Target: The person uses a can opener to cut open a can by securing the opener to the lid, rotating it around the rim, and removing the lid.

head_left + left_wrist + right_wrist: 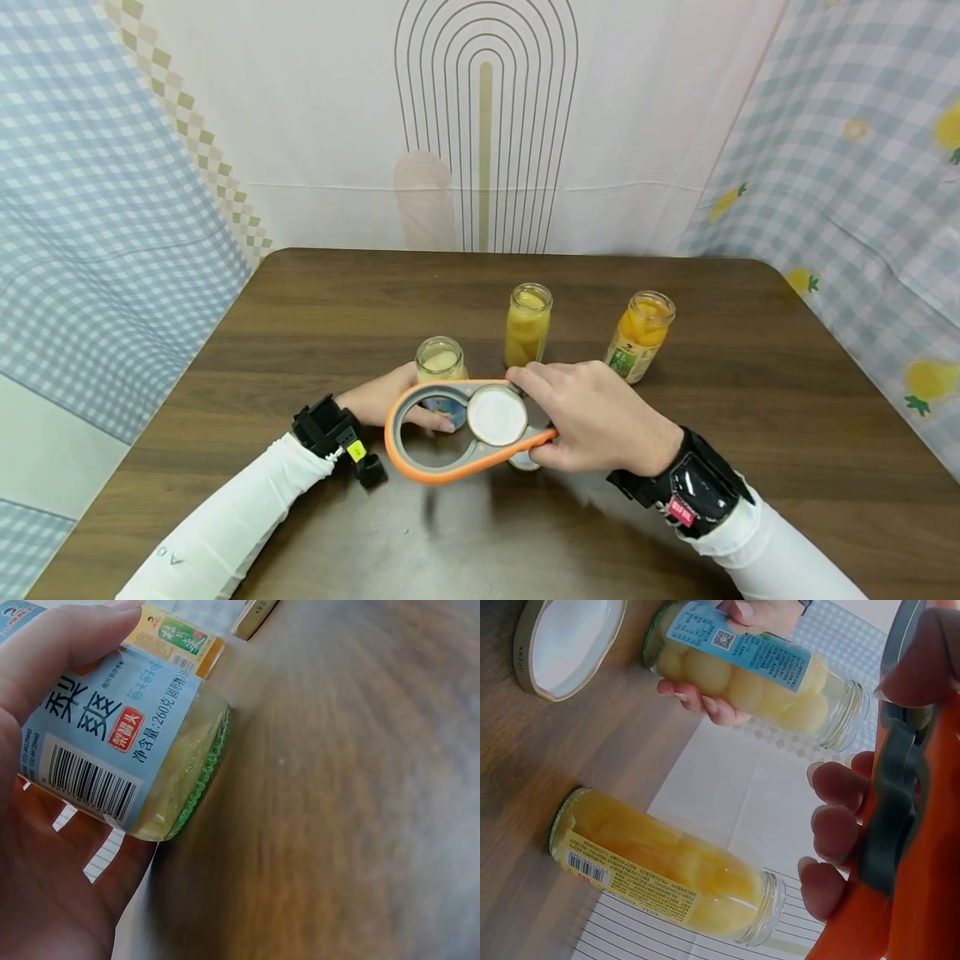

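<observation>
My left hand (pixel 390 398) grips a glass jar of pale fruit (pixel 440 358) with a blue label (pixel 112 712). The jar's mouth has no lid on it, and its base is at the tabletop. My right hand (pixel 600 417) holds an orange and grey jar opener (pixel 442 477) by its handles, in front of that jar. A white round lid (pixel 497 415) shows within the opener's smaller opening. Below the opener, another lid (pixel 525 461) lies on the table, partly hidden; in the right wrist view this lid (pixel 570 645) shows its white inside.
Past my right hand stands an uncovered jar of yellow fruit (pixel 528 325). Farther right is an uncovered jar of orange fruit (pixel 640 333) with a green and white label. All stand on a dark wooden table (pixel 360 292), with patterned cloths (pixel 315 125) hanging around it.
</observation>
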Tool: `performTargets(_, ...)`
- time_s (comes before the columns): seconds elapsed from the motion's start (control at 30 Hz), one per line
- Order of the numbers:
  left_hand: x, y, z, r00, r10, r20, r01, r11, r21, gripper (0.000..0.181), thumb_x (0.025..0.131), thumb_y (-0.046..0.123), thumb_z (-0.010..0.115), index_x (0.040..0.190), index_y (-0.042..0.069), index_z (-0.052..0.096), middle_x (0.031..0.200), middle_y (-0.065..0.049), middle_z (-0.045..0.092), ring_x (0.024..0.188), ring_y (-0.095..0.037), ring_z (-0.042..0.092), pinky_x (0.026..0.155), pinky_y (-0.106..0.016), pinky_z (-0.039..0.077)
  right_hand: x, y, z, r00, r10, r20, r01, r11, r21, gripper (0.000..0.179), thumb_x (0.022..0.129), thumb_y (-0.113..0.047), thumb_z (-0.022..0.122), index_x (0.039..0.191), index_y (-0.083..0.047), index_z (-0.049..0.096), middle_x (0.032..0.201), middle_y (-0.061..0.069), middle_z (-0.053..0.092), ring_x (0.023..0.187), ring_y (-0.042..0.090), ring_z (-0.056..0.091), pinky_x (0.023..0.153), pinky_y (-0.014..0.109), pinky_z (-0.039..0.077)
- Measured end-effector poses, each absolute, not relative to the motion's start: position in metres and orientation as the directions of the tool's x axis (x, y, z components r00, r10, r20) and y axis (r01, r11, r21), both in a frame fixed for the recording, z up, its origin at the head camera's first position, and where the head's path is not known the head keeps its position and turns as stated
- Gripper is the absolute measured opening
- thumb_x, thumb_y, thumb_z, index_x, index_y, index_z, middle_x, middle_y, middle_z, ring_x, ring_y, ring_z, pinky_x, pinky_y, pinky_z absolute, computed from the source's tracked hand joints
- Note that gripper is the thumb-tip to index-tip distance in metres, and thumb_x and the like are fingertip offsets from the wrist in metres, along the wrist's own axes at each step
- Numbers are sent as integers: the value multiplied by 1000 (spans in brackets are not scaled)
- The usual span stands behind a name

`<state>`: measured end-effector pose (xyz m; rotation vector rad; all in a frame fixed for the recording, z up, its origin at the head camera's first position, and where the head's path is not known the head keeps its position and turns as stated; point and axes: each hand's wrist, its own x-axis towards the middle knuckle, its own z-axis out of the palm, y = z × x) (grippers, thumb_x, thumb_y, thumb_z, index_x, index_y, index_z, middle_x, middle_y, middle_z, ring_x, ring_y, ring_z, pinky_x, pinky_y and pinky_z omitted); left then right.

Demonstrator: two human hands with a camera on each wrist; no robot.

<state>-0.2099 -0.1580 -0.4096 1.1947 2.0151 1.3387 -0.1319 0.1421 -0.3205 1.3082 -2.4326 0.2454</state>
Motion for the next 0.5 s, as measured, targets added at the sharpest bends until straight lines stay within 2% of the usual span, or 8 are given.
performTargets(0.13, -212, -159, -411, -533, 840, 105, 410, 147, 900, 29, 89, 13, 80, 115, 16, 67, 99, -5, 67, 84, -13, 64, 79, -30, 57, -132, 141, -321, -500, -769, 398, -836, 549, 10, 67, 63, -35, 81, 121, -8, 61, 92, -7, 65, 67, 3, 53, 52, 19, 44)
performTargets(0.27, -213, -159, -410, -538, 837, 100, 396, 146, 907, 32, 88, 12, 80, 117, 15, 66, 103, -7, 68, 87, -14, 64, 81, -30, 56, -133, 141, -323, -495, -772, 399, -838, 545, 14, 68, 63, -36, 81, 121, -8, 60, 92, -5, 66, 67, 3, 54, 52, 21, 45)
performTargets(0.37, -213, -158, -408, -549, 831, 94, 393, 157, 906, 32, 88, 12, 80, 117, 16, 66, 105, -5, 68, 89, -14, 64, 82, -31, 56, -133, 140, -324, -492, -774, 399, -840, 542, 15, 68, 63, -36, 81, 121, -8, 60, 91, -5, 66, 66, 4, 54, 52, 22, 46)
performTargets(0.5, -215, -158, -407, -568, 819, 88, 375, 163, 913, 32, 88, 13, 80, 116, 17, 66, 102, -3, 68, 84, -15, 65, 77, -33, 58, -133, 140, -325, -496, -775, 391, -840, 543, 10, 67, 63, -35, 81, 121, -8, 60, 89, -5, 65, 66, 4, 54, 52, 23, 46)
